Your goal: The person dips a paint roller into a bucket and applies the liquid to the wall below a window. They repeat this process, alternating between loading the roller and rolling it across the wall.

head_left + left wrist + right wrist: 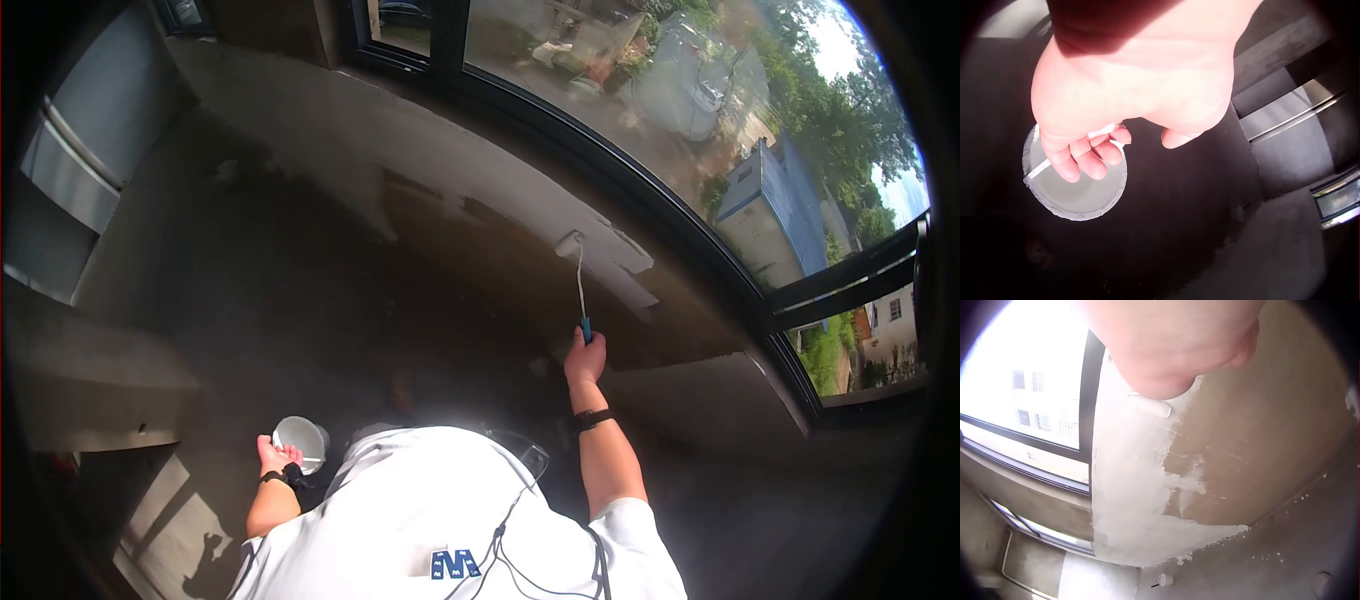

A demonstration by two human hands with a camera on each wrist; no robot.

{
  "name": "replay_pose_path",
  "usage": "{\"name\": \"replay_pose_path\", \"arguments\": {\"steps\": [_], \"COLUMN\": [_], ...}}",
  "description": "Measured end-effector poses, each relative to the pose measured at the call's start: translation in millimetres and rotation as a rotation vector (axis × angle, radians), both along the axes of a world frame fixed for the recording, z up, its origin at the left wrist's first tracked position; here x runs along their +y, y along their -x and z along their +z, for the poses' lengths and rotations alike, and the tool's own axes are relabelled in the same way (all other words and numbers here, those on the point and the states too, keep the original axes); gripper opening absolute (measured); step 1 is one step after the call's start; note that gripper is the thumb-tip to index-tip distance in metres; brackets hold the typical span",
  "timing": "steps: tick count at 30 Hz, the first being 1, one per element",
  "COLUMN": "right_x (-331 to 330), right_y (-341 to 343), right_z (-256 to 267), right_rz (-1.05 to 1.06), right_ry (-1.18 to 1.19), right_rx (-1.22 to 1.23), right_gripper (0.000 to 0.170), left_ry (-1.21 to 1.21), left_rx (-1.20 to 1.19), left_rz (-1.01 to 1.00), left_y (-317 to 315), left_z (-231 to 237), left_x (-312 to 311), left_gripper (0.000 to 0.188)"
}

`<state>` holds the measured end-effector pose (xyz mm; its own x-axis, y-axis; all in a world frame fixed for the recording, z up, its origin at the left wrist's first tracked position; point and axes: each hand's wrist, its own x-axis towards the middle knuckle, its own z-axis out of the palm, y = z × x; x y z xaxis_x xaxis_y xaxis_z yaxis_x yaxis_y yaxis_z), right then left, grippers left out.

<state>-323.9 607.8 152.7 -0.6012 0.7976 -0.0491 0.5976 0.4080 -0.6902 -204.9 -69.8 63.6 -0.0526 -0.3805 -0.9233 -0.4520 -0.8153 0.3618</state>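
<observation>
In the head view my right hand [586,357] grips the blue handle [586,328] of a paint roller. Its white roller head [570,244] lies against the wall under the window, on a patch of wet-looking white paint [615,268]. The right wrist view shows the roller head [1152,405] just past the hand, which hides the handle there. Low on the left, my left hand [277,455] holds a white bucket [323,442] by its handle. Curled fingers wrap that handle in the left wrist view, above a pale content within the bucket's rim [1079,216].
A dark window frame [640,180] runs above the painted strip. Bare brown wall [1241,431] borders the white paint, with white specks on the floor below. A black cable [500,535] hangs across the white shirt [400,510].
</observation>
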Motion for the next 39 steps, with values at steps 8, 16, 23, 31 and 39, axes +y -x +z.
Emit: {"name": "replay_pose_path", "arguments": {"steps": [8, 16, 23, 31, 39], "right_x": [-121, -224, -265, -227, -96], "right_y": [168, 294, 349, 303, 163], "right_z": [33, 55, 61, 38, 13], "right_rz": [0.157, 0.315, 0.426, 0.394, 0.299], "right_ry": [0.042, 0.001, 0.026, 0.052, 0.026], "right_rx": [-0.129, -0.201, -0.275, -0.172, -0.196], "right_gripper": [0.037, 0.038, 0.040, 0.040, 0.040], "left_ry": [-0.139, -0.270, -0.134, -0.173, -0.305], "left_rx": [0.091, 0.212, 0.173, 0.062, 0.118], "left_rz": [0.102, 0.313, 0.448, 0.517, 0.251], "left_y": [-19, -72, -121, -146, -126], "left_z": [-11, -44, -55, -47, -44], "left_x": [-71, -100, -84, -59, -53], "left_gripper": [0.045, 0.030, 0.061, 0.065, 0.044]}}
